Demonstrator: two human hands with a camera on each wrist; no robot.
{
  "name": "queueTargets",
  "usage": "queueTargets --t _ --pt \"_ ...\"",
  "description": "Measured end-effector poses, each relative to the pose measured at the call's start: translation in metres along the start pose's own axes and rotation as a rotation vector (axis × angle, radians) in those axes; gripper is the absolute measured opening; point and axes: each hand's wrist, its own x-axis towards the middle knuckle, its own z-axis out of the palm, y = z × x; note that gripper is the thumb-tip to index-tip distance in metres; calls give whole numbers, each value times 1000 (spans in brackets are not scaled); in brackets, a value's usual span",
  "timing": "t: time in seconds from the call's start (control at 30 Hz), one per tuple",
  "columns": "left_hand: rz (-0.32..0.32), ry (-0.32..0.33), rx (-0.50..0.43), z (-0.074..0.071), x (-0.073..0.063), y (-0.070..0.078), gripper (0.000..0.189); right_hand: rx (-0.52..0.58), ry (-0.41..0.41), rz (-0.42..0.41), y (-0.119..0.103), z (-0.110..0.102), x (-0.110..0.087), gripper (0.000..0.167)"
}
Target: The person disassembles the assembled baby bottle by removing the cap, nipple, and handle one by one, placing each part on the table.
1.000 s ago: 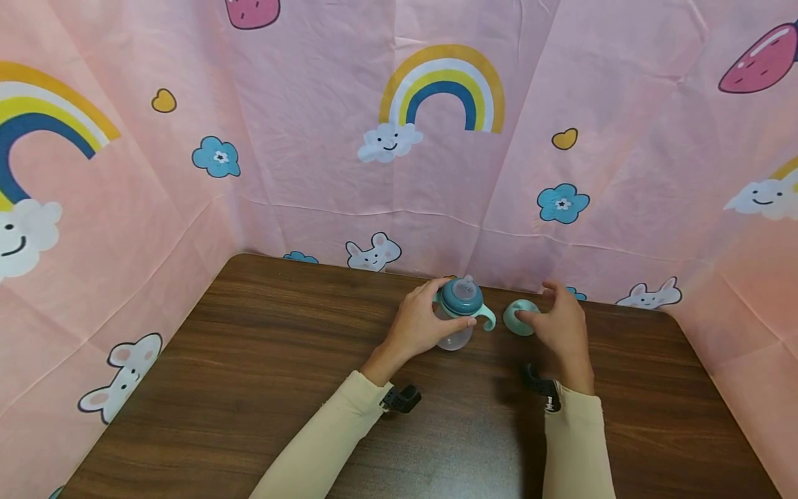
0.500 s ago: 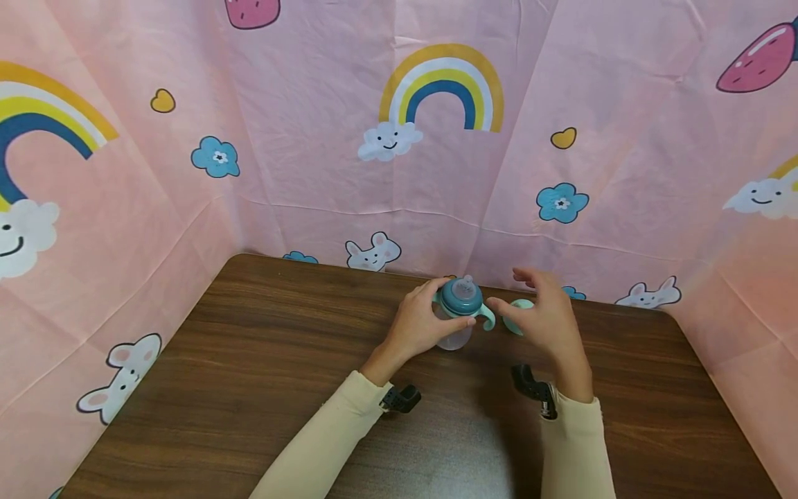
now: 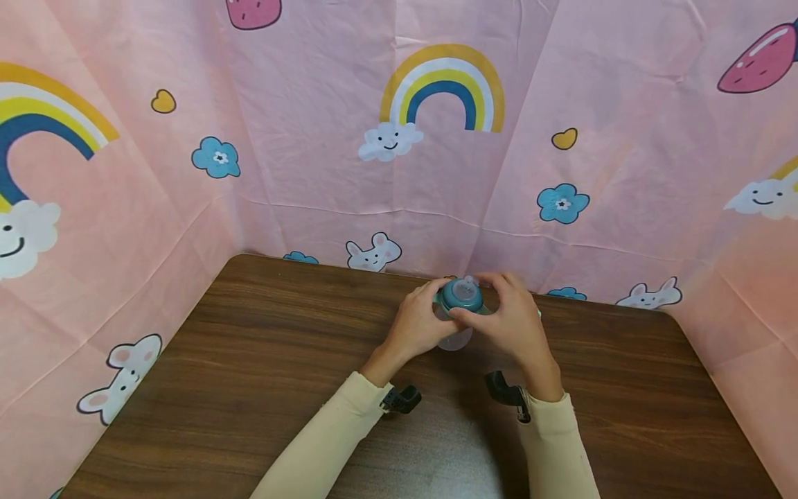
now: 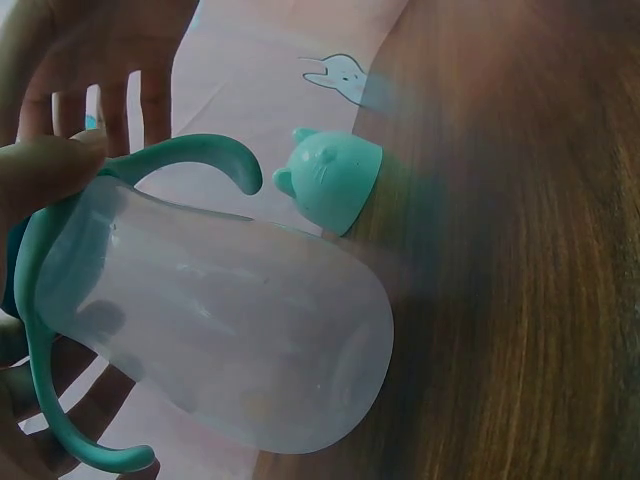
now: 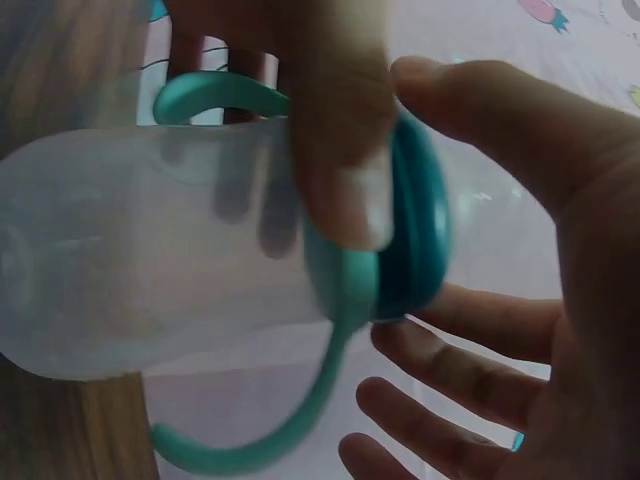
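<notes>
A clear baby bottle with mint handles and a teal collar stands on the table, its teat pointing up. My left hand grips it around the neck, thumb in front and fingers behind. From the other side, my right hand holds the collar between thumb and fingertips, as the right wrist view shows up close. A mint cap with small ears and an animal face sits beyond the bottle in the left wrist view. In the head view my right hand hides nearly all of it.
The brown wooden table ends at a pink cloth backdrop printed with rainbows and animals, which rises along the back and both sides. Each wrist wears a black strap mount.
My right hand has moved left, away from the mint cap and over to the bottle's teal collar, closing around it. My left hand and the bottle have stayed in place.
</notes>
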Motion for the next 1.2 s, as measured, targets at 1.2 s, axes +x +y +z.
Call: queueTargets --t 1.2 --pt "9 -10 44 4 0 -4 73 -86 7 53 -4 14 1 74"
